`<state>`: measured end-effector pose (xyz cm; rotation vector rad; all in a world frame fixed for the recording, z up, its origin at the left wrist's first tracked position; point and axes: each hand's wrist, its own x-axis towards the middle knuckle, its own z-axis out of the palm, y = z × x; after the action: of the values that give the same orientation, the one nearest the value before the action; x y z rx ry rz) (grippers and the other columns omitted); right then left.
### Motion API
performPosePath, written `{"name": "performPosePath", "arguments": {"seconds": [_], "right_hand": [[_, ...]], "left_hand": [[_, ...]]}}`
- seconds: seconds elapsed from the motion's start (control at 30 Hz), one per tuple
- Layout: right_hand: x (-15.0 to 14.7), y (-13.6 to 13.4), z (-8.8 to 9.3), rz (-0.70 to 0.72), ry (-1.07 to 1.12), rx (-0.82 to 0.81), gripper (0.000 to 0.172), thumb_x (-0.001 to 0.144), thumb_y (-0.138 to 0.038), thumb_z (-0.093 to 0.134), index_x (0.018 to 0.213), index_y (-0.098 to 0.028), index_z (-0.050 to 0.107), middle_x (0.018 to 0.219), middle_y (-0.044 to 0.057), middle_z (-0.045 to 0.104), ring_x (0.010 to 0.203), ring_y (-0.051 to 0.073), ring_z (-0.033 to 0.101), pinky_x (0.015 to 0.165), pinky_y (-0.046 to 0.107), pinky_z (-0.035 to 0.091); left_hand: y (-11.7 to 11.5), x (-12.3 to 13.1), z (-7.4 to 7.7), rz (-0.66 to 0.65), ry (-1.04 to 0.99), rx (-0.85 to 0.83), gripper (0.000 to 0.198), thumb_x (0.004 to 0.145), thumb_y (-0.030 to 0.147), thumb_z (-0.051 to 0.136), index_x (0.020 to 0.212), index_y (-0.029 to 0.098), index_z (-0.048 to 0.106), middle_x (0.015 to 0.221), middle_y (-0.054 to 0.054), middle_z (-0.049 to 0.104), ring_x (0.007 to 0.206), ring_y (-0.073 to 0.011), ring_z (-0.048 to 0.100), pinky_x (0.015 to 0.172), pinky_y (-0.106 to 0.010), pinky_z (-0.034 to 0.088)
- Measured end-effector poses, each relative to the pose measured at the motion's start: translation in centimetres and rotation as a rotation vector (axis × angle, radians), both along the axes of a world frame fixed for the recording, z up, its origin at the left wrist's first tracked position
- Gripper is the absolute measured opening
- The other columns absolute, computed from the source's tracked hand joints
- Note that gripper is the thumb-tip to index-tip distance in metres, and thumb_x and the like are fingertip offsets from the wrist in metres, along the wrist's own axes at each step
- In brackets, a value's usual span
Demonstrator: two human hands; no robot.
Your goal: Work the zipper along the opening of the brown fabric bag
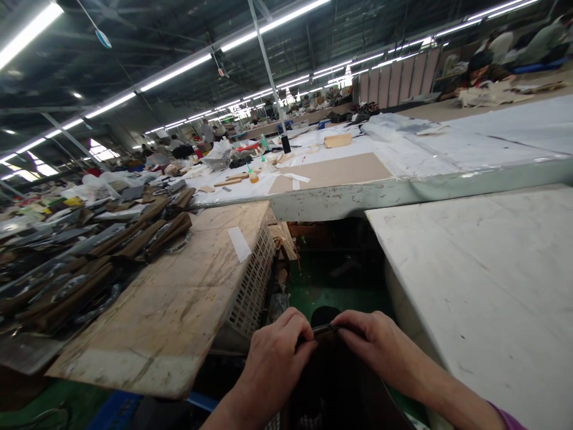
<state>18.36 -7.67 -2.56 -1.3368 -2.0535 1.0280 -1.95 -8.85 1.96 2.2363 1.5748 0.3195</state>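
Note:
A dark brown or black piece of material (335, 382), possibly fabric or leather, hangs in front of me over the gap between two work surfaces. My left hand (278, 355) pinches its top edge between thumb and fingers. A short way to the right, my right hand (380, 340) grips the same edge, thumb below and fingers above. A narrow stretch of that edge shows between the two hands. The lower part of the piece is too dark to make out, so its full shape cannot be told.
A worn board (179, 298) rests at left beside a white plastic crate (253, 286), with dark brown pieces (102, 263) piled past it. At right stands a white table (483, 269). A long bench (331, 200) crosses ahead, bearing cardboard (340, 170) and a small glue bottle (253, 177). Other people work farther off.

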Motion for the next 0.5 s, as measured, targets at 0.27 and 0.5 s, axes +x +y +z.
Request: {"name": "performPosePath", "arguments": {"seconds": [0.27,0.5], "right_hand": [[0.16,-0.17,0.10,0.007,0.012,0.025,0.024,0.091,-0.024,0.048,0.098,-0.026,0.071,0.083,-0.001,0.074,0.078,0.019,0.068,0.067,0.025,0.046],[-0.03,-0.09,0.02,0.019,0.020,0.045,0.028,0.091,-0.024,0.049,0.108,-0.026,0.071,0.096,0.002,0.075,0.087,0.022,0.069,0.074,0.027,0.049]], "left_hand": [[-0.13,0.19,-0.35,0.016,-0.018,0.028,0.011,0.082,0.013,0.055,0.073,0.019,0.056,0.083,0.000,0.061,0.076,-0.0147,0.059,0.072,-0.025,0.041],[0.14,0.86,0.22,0.229,-0.056,-0.034,0.009,0.071,0.016,0.058,0.062,0.018,0.057,0.069,0.001,0.061,0.068,-0.0153,0.058,0.065,-0.026,0.038]]}}
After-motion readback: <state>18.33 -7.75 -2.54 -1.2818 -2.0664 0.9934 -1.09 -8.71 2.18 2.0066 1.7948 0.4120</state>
